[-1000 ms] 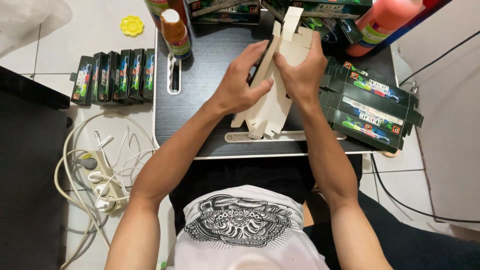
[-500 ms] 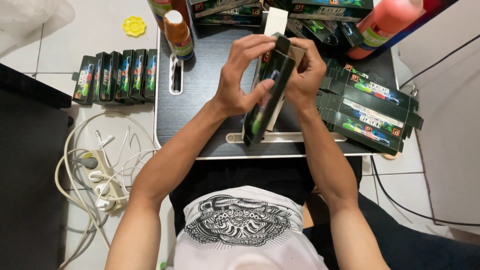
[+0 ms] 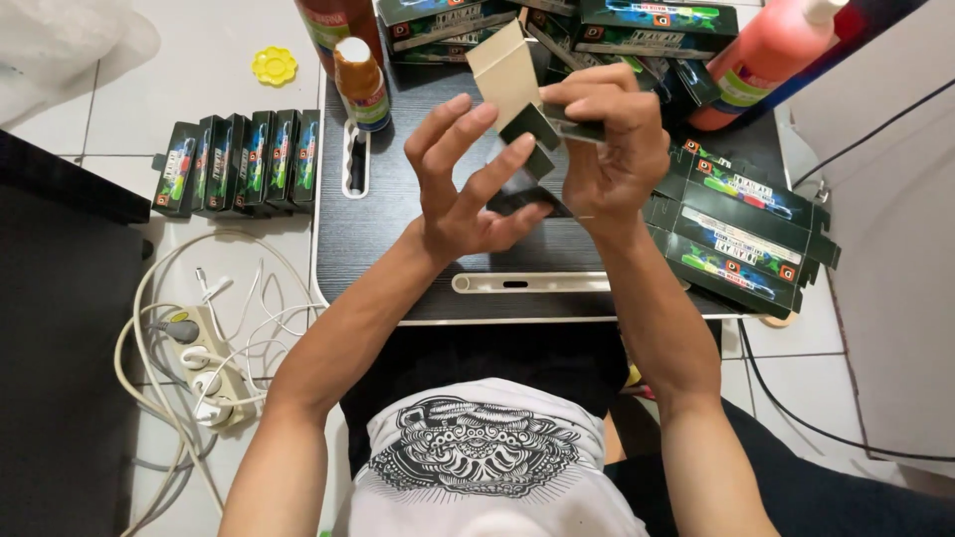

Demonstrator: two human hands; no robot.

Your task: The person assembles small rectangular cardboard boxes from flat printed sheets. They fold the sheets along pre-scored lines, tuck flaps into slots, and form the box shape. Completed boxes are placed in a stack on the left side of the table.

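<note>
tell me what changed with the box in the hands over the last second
The flat carton was turned from blank side to printed side, then lifted and opened up. The right hand grips it; the left hand has spread its fingers open. The boxes on the floor and the orange bottle stayed put.

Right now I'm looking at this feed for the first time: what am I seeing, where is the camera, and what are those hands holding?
There is no machine: the camera sits on a person's head, looking down at their own bare arms over a small dark lap table. The right hand grips a small dark printed carton with its pale flap open; the left hand, fingers spread, touches it. Flat unfolded cartons are stacked at the table's right. A row of folded boxes stands on the tiled floor to the left, above a power strip. A small brown bottle and a red bottle stand on the table's far side.
</note>
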